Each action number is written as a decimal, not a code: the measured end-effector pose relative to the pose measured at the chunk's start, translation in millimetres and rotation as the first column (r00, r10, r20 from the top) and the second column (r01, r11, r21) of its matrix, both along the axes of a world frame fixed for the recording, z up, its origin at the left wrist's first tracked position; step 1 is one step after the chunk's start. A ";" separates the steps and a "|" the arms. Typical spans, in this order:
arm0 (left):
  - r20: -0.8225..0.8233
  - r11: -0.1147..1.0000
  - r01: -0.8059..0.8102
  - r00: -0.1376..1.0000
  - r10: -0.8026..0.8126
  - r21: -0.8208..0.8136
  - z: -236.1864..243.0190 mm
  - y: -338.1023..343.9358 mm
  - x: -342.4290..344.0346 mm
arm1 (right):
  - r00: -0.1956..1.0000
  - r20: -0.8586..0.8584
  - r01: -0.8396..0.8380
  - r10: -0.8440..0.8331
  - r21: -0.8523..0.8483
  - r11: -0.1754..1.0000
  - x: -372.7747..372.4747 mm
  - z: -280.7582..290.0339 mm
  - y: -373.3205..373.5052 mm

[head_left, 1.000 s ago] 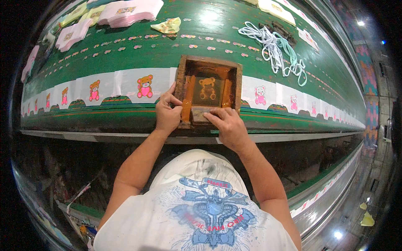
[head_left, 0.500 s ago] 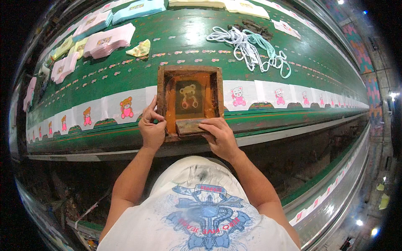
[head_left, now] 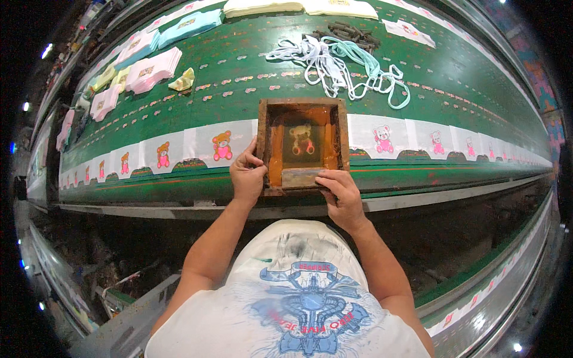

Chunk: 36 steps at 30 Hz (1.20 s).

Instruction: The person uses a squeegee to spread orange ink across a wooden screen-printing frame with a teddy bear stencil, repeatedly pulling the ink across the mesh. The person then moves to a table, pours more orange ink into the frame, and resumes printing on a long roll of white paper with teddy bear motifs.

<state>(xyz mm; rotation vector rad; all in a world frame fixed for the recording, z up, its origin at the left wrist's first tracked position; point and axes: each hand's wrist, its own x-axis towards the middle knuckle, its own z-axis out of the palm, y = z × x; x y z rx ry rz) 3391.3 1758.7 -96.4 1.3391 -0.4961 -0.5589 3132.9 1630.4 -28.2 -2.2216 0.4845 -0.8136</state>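
My left hand (head_left: 248, 177) grips the left side of a small wooden screen-printing frame (head_left: 343, 134), its fingers curled at the near left corner. Inside it, the mesh (head_left: 303, 143) carries a teddy bear pattern within an orange-brown surround. My right hand (head_left: 342, 194) pinches the right end of a squeegee (head_left: 298, 178), which lies across the near end of the mesh. The frame sits over a row of white cloth pieces. To its left is a brown bear print with pink (head_left: 222, 146); to its right, a bear print without brown (head_left: 383, 140).
The long green table (head_left: 239, 107) bears tangled white and teal cords (head_left: 334, 65) and dark sticks (head_left: 352, 33) beyond the frame. Pink folded cloths (head_left: 154, 70), a crumpled yellow cloth (head_left: 182, 79) and blue cloths (head_left: 190, 27) lie far left. A metal rail (head_left: 149, 210) runs along the near edge.
Both hands have carried the frame and squeegee one cloth piece to the right along the row. The piece it covered now shows a brown bear at its left. The view has also shifted.
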 end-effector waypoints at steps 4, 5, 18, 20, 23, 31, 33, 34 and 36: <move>0.039 0.999 0.013 0.999 -0.015 0.036 -6.2 -2.1 1.2 | 0.995 0.058 -0.081 0.078 0.055 0.995 -9.4 1.2 -15.8; 0.018 1.000 0.012 1.000 -0.013 0.025 -8.3 -1.6 1.8 | 0.994 0.060 -0.099 0.095 0.061 0.993 -10.5 1.2 -17.9; -0.023 1.000 0.010 1.000 -0.009 0.026 4.1 -6.6 -5.4 | 0.914 -0.341 -0.333 0.221 -0.315 0.889 7.7 23.2 -30.6; -0.016 1.000 0.008 1.000 -0.007 0.023 0.2 -4.5 -3.7 | 0.876 -0.418 -0.379 0.241 -0.289 0.879 12.7 31.6 -36.2; -0.035 1.000 0.002 0.999 -0.002 0.012 -9.6 -1.6 -2.1 | 0.814 -0.514 -0.423 0.272 -0.204 0.883 25.5 48.3 -57.4; 0.006 0.997 -0.010 1.000 0.010 0.075 -1.4 -7.6 -6.6 | 0.870 -0.443 -0.332 0.217 -0.202 0.921 92.3 33.4 -130.3; 0.056 0.993 -0.020 0.998 0.013 0.115 -5.3 -8.7 -6.5 | 0.879 -0.448 -0.290 0.161 -0.236 0.928 106.2 31.2 -143.4; 0.084 0.990 -0.025 0.996 0.013 0.140 -6.3 -7.7 -5.5 | 0.888 -0.438 -0.268 0.139 -0.247 0.931 113.0 28.2 -149.7; 0.097 0.992 -0.018 0.995 0.006 0.124 -8.6 -7.8 -6.2 | 0.901 -0.415 -0.237 0.121 -0.239 0.942 120.5 26.8 -157.2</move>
